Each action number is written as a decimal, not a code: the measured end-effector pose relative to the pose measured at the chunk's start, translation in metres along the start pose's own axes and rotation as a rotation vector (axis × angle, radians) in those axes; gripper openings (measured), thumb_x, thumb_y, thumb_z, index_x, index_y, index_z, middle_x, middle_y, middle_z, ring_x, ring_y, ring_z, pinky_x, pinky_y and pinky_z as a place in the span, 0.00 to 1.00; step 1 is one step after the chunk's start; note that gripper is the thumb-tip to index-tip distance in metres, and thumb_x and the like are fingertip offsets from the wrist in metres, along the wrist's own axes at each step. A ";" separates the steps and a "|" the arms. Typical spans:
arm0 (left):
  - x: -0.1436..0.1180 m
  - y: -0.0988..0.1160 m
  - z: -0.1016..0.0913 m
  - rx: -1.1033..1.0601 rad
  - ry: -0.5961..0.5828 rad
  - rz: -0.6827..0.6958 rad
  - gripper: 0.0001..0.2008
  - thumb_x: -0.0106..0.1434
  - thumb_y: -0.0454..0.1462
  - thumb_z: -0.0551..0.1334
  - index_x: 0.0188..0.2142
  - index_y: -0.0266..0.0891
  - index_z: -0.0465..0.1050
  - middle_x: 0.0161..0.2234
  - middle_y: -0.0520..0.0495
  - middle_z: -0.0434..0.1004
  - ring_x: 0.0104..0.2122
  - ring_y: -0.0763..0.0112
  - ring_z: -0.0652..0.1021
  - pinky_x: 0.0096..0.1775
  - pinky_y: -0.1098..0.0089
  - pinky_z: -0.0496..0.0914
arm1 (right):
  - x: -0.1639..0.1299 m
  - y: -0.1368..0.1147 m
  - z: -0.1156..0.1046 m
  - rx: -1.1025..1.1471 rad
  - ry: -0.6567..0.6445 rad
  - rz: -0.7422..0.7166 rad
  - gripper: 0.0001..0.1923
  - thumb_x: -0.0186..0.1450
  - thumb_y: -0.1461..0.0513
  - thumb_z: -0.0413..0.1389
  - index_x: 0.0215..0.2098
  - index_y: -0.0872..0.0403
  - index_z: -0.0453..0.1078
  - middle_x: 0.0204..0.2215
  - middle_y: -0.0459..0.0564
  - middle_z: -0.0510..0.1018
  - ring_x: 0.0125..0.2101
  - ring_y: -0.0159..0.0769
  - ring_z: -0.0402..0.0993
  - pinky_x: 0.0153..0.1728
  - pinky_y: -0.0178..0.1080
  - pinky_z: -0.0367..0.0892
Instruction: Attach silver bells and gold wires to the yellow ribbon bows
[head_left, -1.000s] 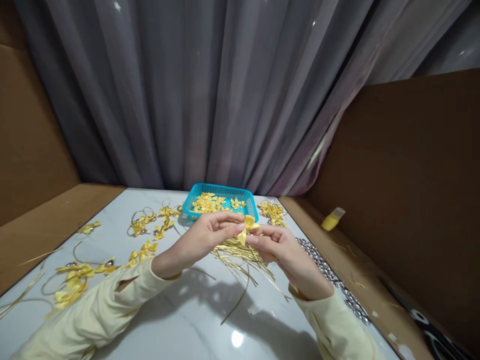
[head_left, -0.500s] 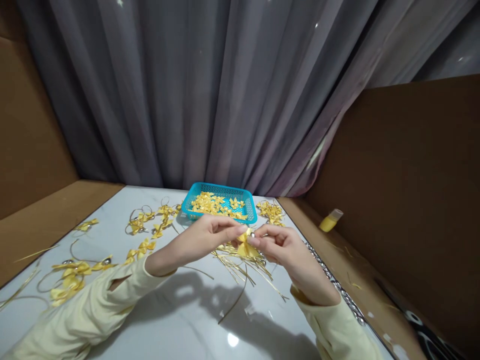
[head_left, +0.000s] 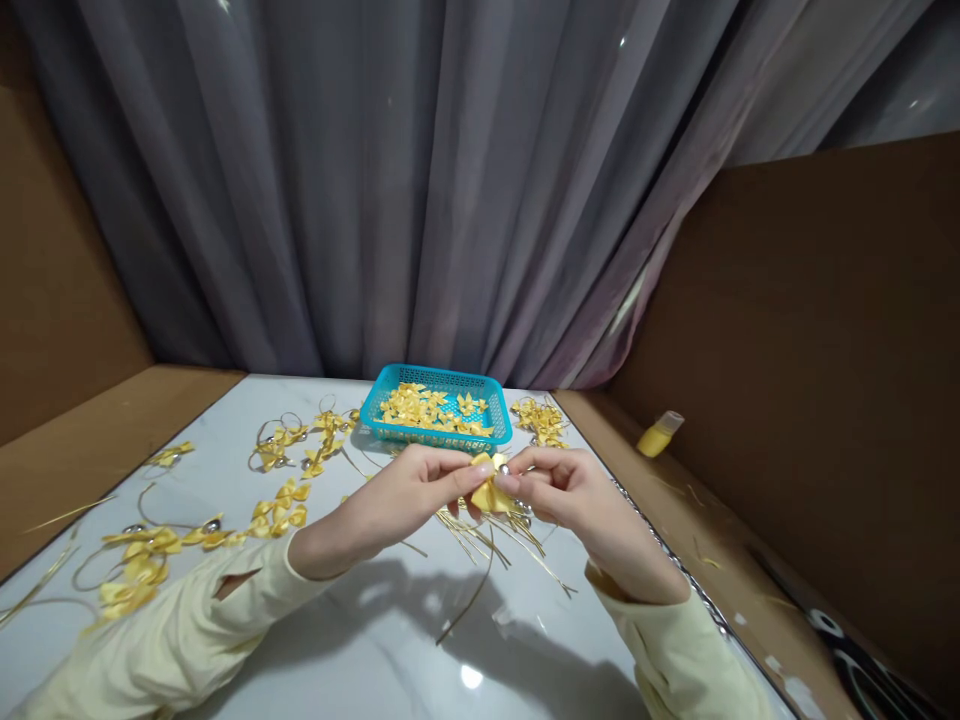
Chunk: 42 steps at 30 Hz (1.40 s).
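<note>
Compared with a second ago, the yellow bow has been turned over and lowered: then it stood up above the fingertips with its loops spread, now it is bunched between the two hands at the centre of the frame, just below the basket's near edge. Both hands have been drawn slightly lower and closer together, while the items lying around them are unchanged.

Grey curtains fill the upper half of the frame, with brown cardboard walls at the right and left. Below them a white marble table is spread across the lower half. At its far middle a turquoise basket is seen, holding more small yellow bows. Finished bows on wire loops are scattered over the left of the table, and a bundle of gold wires lies directly under the hands. A yellow bottle lies on the ledge at the right.

The left hand is closed in a pinch on the bow's left side, thumb and forefinger meeting on the ribbon. The right hand is likewise closed on the bow's right side, its fingertips touching the ribbon beside a small silver bead. The bow is thus held between both pinches, above the wires and clear of the table.
</note>
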<state>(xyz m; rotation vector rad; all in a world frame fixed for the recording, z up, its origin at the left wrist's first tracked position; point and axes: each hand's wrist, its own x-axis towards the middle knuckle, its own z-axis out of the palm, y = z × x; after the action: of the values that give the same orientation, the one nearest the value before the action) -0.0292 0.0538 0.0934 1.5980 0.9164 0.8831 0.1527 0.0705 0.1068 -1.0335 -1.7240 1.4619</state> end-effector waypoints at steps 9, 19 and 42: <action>0.001 -0.010 -0.001 0.063 0.085 0.102 0.13 0.64 0.42 0.54 0.27 0.36 0.66 0.25 0.54 0.62 0.27 0.75 0.65 0.31 0.73 0.60 | -0.002 0.002 -0.005 -0.164 -0.032 0.011 0.13 0.54 0.55 0.61 0.24 0.56 0.66 0.13 0.35 0.49 0.16 0.23 0.41 0.17 0.33 0.37; 0.000 -0.006 0.000 0.158 0.099 0.111 0.13 0.65 0.42 0.52 0.27 0.36 0.64 0.25 0.54 0.60 0.27 0.75 0.62 0.29 0.73 0.57 | -0.005 -0.001 -0.004 -0.270 -0.072 -0.027 0.12 0.56 0.56 0.60 0.25 0.56 0.67 0.12 0.34 0.49 0.15 0.22 0.42 0.16 0.32 0.39; -0.004 0.002 -0.005 0.127 0.093 0.146 0.14 0.64 0.41 0.54 0.26 0.35 0.67 0.23 0.54 0.62 0.25 0.77 0.64 0.28 0.75 0.60 | 0.006 0.002 -0.026 -0.409 -0.235 -0.030 0.19 0.57 0.52 0.57 0.17 0.57 0.64 0.14 0.39 0.52 0.17 0.24 0.46 0.18 0.32 0.45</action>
<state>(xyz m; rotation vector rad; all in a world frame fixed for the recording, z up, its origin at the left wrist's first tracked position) -0.0347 0.0520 0.0963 1.7632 0.9456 1.0253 0.1726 0.0881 0.1093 -1.0633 -2.2634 1.2794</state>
